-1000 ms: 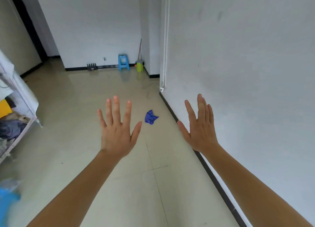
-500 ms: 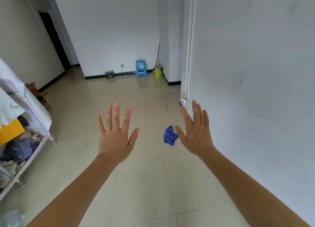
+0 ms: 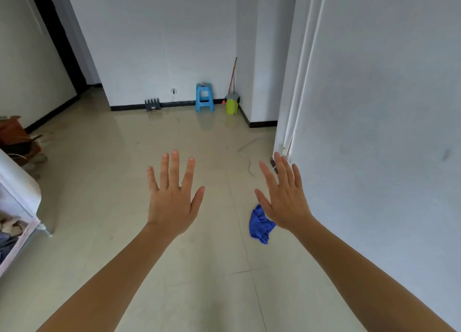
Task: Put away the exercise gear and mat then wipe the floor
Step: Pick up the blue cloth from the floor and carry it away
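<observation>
A crumpled blue cloth (image 3: 259, 225) lies on the shiny beige tiled floor (image 3: 124, 182) close to the right wall. My left hand (image 3: 173, 199) is held out in front of me, fingers spread, holding nothing. My right hand (image 3: 284, 199) is raised the same way, fingers apart and empty, and its heel overlaps the cloth's upper right edge in the picture. Both hands are well above the floor. No mat or exercise gear is in sight.
At the far wall stand a blue plastic stool (image 3: 204, 97), a green bucket (image 3: 232, 104) with a red-handled mop, and a dark rack (image 3: 152, 105). A white clothes rack (image 3: 17, 207) with garments is at the left. A loose cable (image 3: 249, 157) lies by the right wall corner.
The view has moved forward and tilted up: the blue cloth now sits lower and further right, partly behind my right hand. Both hands stay raised and spread.
</observation>
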A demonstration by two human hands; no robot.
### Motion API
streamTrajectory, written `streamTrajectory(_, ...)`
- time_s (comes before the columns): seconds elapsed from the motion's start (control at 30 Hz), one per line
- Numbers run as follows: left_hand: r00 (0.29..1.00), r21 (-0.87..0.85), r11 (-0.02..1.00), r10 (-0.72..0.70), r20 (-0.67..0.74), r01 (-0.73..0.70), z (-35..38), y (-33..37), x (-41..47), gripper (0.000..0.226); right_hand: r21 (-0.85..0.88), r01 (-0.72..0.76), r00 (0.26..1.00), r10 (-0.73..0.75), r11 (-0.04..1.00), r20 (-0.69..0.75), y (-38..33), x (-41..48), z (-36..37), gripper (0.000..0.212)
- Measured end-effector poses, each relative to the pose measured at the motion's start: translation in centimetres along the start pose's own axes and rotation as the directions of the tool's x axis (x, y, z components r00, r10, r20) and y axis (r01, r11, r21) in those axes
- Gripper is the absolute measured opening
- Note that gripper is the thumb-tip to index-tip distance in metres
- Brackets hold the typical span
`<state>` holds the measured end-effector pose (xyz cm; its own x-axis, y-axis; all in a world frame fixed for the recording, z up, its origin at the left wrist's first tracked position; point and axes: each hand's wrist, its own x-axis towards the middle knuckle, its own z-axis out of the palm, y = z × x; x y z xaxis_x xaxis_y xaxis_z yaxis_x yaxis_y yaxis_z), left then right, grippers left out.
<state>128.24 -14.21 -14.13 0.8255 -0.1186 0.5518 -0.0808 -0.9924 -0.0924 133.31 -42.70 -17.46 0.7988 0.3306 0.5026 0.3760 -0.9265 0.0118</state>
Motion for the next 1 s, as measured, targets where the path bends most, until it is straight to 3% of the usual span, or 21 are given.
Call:
streamTrajectory(0.27,0.969,-0.088,0.967,0.244,0.049,-0.239,12.9,-0.4,18.6,0.068,-0.075,-0.251,0.967,0.254,0.965,0.032,9.0,10.4,7.6,0.069)
streamTrajectory(0.53,0.907,-0.135,0.917,0.394,0.149,-0.376,31.0,5.2,34.8,0.069,-0.108,-0.451,0.886,0.460,0.886,0.068,20.8,19.2,21.2,0.070)
streamTrajectory(0.77,0.863,-0.175,0.878,0.473,0.179,-0.445,40.7,9.9,50.9,0.070,-0.148,-0.566,0.797,0.584,0.811,0.153,30.7,30.0,28.5,0.072)
streamTrajectory(1.0,0.744,-0.261,0.775,0.629,0.226,-0.576,52.0,14.1,59.8,0.069,-0.176,-0.666,0.686,0.688,0.725,0.239,36.8,33.8,35.8,0.071)
